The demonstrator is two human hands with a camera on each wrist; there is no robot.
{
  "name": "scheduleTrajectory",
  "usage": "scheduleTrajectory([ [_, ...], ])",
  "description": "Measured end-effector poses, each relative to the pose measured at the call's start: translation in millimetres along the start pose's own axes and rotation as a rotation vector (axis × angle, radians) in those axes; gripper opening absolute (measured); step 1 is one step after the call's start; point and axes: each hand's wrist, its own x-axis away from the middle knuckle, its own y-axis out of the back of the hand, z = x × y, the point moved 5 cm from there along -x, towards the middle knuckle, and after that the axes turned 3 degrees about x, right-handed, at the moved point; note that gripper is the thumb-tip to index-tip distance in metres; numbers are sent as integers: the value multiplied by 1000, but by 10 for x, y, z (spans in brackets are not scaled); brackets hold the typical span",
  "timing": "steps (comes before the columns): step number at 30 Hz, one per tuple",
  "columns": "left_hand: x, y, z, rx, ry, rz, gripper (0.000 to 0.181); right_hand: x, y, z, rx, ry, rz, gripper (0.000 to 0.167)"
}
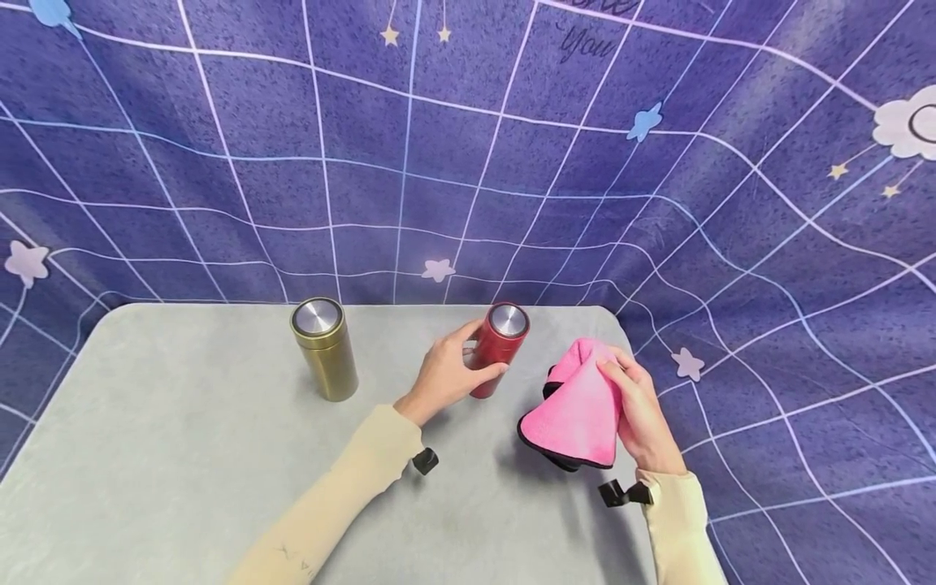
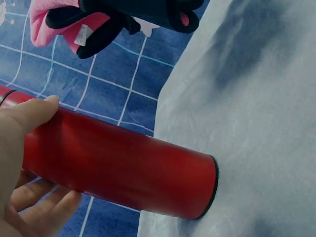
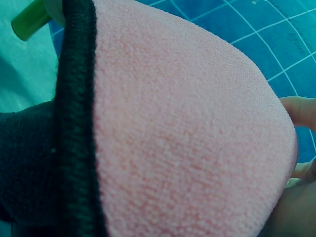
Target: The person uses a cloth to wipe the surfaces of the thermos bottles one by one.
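Observation:
A red bottle [image 1: 495, 351] with a silver lid stands on the grey table, and my left hand [image 1: 452, 370] grips its side, thumb and fingers around it. In the left wrist view the red bottle [image 2: 118, 158] shows its dark base rim. To its right, my right hand [image 1: 642, 410] pinches a pink cloth [image 1: 581, 410] with black edging and a dark underside, which hangs folded above the table. Seen from the right wrist, the pink cloth [image 3: 187, 118] fills most of the view and hides part of the fingers.
A gold-green bottle [image 1: 327, 349] with a silver lid stands at the back left of the grey table [image 1: 183, 455]. Behind the table and along its right side hangs a blue curtain [image 1: 366, 195] with lines and stars.

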Motion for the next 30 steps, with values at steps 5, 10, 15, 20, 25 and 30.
scheduleTrajectory([
  [5, 54, 22, 7, -56, -12, 60, 86, 5, -20, -26, -11, -15, -7, 16],
  [10, 164, 68, -2, -42, -23, 83, 89, 23, -52, -45, -14, -24, -3, 17],
  [15, 377, 147, 35, -1, -10, 69, 87, 78, -94, -80, -48, -34, 30, 16],
  [20, 680, 321, 114, 28, -2, 31, 84, 143, -202, -166, -65, -40, 73, 17],
  [25, 967, 549, 232, 82, 14, -35, 74, 206, -342, -274, -41, -72, 88, 15],
  [30, 1282, 825, 402, 101, 60, -165, 54, 259, -548, -451, -32, -115, 136, 15],
])
